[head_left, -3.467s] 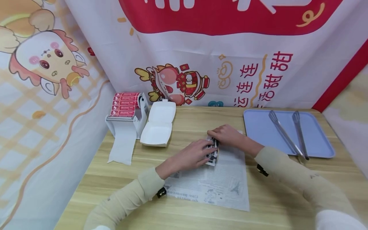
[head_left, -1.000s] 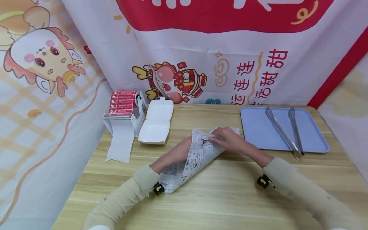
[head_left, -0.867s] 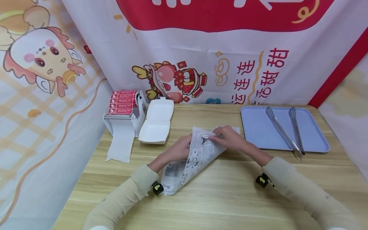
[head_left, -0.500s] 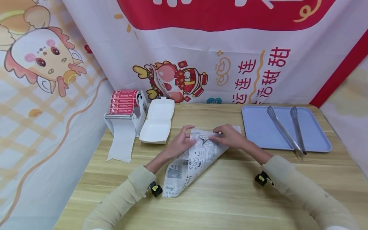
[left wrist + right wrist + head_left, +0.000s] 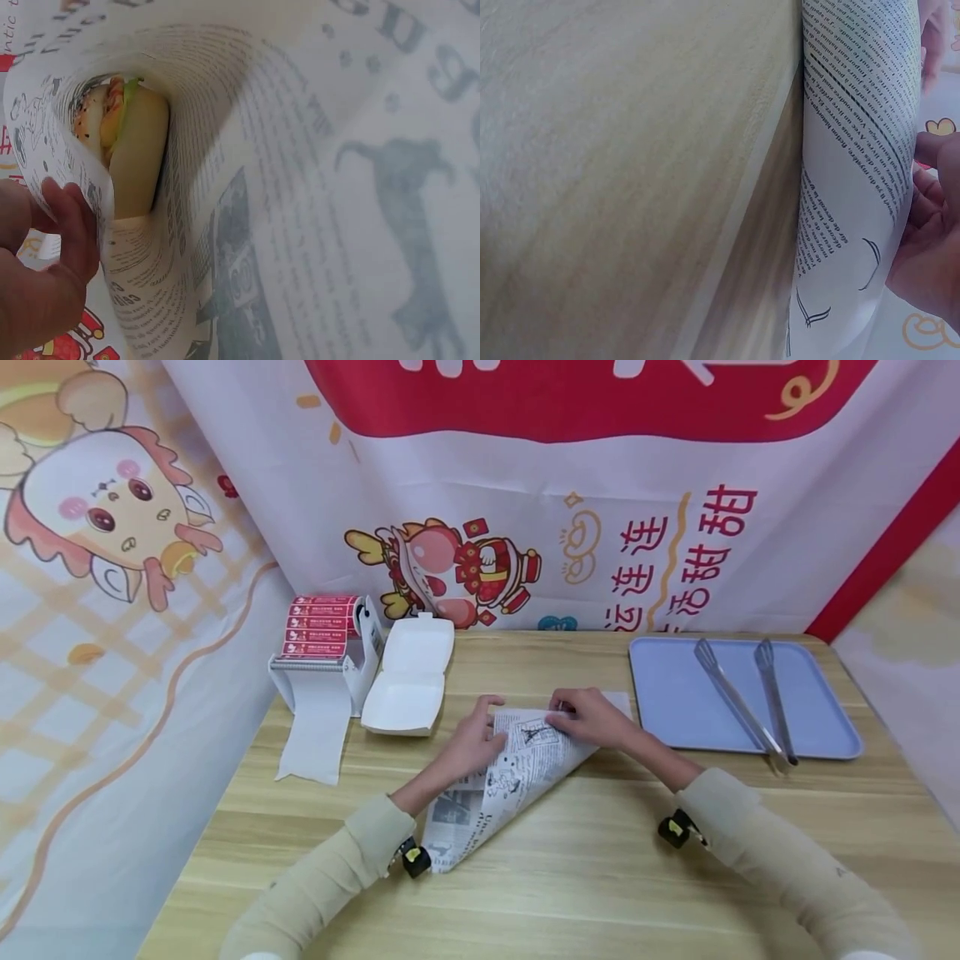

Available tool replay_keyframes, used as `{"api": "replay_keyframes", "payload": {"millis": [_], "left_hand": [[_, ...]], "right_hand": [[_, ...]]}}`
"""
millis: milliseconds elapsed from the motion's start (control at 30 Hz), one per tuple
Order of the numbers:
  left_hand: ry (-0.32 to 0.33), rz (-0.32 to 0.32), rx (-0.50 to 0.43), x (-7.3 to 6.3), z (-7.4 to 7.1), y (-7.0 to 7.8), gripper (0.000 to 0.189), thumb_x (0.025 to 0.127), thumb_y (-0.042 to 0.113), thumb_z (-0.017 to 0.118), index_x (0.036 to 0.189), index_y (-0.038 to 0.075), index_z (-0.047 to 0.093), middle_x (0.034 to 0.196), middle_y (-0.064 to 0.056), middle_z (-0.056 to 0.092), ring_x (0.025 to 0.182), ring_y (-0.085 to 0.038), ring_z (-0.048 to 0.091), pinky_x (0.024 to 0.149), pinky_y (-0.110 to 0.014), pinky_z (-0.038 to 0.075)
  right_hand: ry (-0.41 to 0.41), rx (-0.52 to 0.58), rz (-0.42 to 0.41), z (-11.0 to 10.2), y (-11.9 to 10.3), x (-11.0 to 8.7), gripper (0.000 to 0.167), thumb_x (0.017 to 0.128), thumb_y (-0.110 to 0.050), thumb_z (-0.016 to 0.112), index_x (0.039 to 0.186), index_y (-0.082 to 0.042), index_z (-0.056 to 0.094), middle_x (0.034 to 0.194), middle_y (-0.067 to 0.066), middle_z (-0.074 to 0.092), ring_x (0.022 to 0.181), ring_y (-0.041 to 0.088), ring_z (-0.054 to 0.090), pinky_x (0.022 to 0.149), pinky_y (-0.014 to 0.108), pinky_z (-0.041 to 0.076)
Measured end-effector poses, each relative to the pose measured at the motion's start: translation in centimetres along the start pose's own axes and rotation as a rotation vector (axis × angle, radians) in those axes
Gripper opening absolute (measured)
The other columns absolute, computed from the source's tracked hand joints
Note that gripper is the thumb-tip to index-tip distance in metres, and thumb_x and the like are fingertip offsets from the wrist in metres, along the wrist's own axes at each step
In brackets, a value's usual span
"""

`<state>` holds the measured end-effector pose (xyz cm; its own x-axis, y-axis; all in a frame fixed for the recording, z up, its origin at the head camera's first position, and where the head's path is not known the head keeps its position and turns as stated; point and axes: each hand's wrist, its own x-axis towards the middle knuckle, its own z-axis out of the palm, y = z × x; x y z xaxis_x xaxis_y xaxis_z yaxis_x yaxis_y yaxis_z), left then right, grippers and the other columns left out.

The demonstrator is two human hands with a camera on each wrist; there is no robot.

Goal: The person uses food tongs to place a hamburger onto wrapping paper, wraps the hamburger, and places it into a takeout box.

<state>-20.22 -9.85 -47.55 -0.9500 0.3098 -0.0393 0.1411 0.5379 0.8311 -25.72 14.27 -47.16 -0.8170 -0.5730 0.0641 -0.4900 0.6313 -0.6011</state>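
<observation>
A newspaper-print sheet of wrapping paper point(image 5: 517, 777) is folded over on the table into a slanting roll. Inside it, through the open end in the left wrist view, sits a burger point(image 5: 139, 146) with a sesame bun, filling and lettuce. At the roll's left side, my left hand point(image 5: 471, 742) bends its fingers and thumb about the paper; its fingertips point(image 5: 71, 206) touch the outside. My right hand point(image 5: 592, 718) holds the far edge of the roll with thumb and curled fingers, partly hidden by paper in the right wrist view.
Left of the hands stand an open white takeaway box point(image 5: 408, 685) and a label dispenser point(image 5: 318, 635) with a hanging white strip. At the back right, a blue tray point(image 5: 675, 710) holds two metal tongs point(image 5: 738, 697). Printed cloth point(image 5: 487, 468) hangs behind the wooden table point(image 5: 600, 877).
Earlier the paper lay flat with both hands on a black-and-white printed item; since then the near part has been folded over it. Lately the left hand came out from under the fold to its edge.
</observation>
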Motion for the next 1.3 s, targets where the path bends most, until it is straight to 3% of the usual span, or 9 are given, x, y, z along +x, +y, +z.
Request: {"api": "replay_keyframes", "payload": {"millis": [100,267,467,567,700,833,1033,1167,1300], "left_hand": [[0.033,-0.034,0.03,0.1,0.0,0.0,0.052,0.095,0.008,0.059,0.143,0.006,0.039,0.11,-0.017,0.071,0.087,-0.022,0.069,0.078,-0.034,0.057],[0.064,-0.021,0.069,0.4,0.1,-0.2,0.045,0.091,0.007,0.061,0.134,0.008,0.047,0.091,-0.008,0.073,0.075,-0.016,0.065,0.071,-0.031,0.053],[0.065,-0.031,0.053,0.8,0.6,-0.6,0.033,0.09,0.006,0.061,0.122,0.007,0.055,0.08,-0.005,0.069,0.062,-0.009,0.058,0.06,-0.022,0.047],[0.051,-0.075,-0.025,0.9,0.7,-0.7,0.028,0.09,0.005,0.059,0.117,0.002,0.06,0.074,-0.004,0.067,0.055,-0.01,0.057,0.052,-0.021,0.046],[0.02,-0.149,-0.143,1.0,0.8,-0.9,0.017,0.095,0.01,0.059,0.104,-0.001,0.066,0.061,0.0,0.061,0.049,-0.012,0.055,0.046,-0.021,0.045],[-0.014,-0.214,-0.255,1.2,1.0,-1.3,0.025,0.1,0.019,0.055,0.096,-0.001,0.07,0.054,0.002,0.056,0.045,-0.01,0.052,0.045,-0.02,0.044],[-0.052,-0.347,-0.492,0.9,1.2,-1.5,0.029,0.103,0.015,0.05,0.083,0.001,0.066,0.056,0.004,0.052,0.045,-0.004,0.046,0.045,-0.016,0.041],[-0.045,-0.33,-0.431,0.8,1.2,-1.6,0.029,0.102,0.016,0.051,0.078,0.005,0.063,0.057,0.002,0.053,0.048,-0.007,0.046,0.046,-0.018,0.039],[-0.015,-0.236,-0.275,0.8,0.9,-1.9,0.023,0.102,0.018,0.053,0.095,0.004,0.069,0.076,-0.002,0.064,0.063,-0.011,0.057,0.056,-0.021,0.048]], "right_hand": [[0.018,0.003,0.019,0.1,0.1,0.0,0.009,0.096,-0.022,0.066,0.094,-0.012,0.065,0.067,-0.002,0.056,0.059,0.011,0.046,0.056,0.026,0.037],[0.087,-0.052,0.026,0.5,-0.5,-0.3,0.012,0.094,-0.019,0.068,0.104,-0.012,0.064,0.075,0.002,0.059,0.066,0.016,0.052,0.06,0.03,0.044],[0.187,-0.228,-0.195,0.8,-2.4,-1.1,0.015,0.09,-0.013,0.072,0.105,-0.01,0.072,0.112,0.011,0.065,0.108,0.028,0.057,0.094,0.046,0.05],[0.141,-0.33,-0.297,1.1,-3.7,-1.8,0.015,0.092,-0.02,0.071,0.105,-0.012,0.075,0.113,0.008,0.07,0.11,0.026,0.062,0.095,0.049,0.049],[0.006,-0.411,-0.342,1.7,-4.9,-2.7,0.032,0.098,-0.032,0.063,0.122,-0.012,0.07,0.123,0.007,0.069,0.119,0.025,0.062,0.101,0.052,0.047],[-0.09,-0.447,-0.308,2.3,-5.2,-3.2,0.045,0.102,-0.039,0.054,0.139,-0.015,0.059,0.141,0.008,0.059,0.133,0.026,0.053,0.11,0.053,0.042],[-0.192,-0.446,-0.235,2.9,-5.2,-3.6,0.057,0.105,-0.05,0.038,0.156,-0.025,0.035,0.158,0.011,0.04,0.148,0.033,0.033,0.114,0.063,0.031],[-0.224,-0.459,-0.215,3.2,-4.9,-3.8,0.058,0.105,-0.053,0.031,0.158,-0.029,0.029,0.161,0.01,0.035,0.152,0.035,0.024,0.115,0.068,0.025],[-0.212,-0.47,-0.222,3.3,-4.7,-3.9,0.056,0.106,-0.051,0.029,0.157,-0.03,0.03,0.161,0.01,0.035,0.152,0.034,0.024,0.115,0.068,0.024]]}}
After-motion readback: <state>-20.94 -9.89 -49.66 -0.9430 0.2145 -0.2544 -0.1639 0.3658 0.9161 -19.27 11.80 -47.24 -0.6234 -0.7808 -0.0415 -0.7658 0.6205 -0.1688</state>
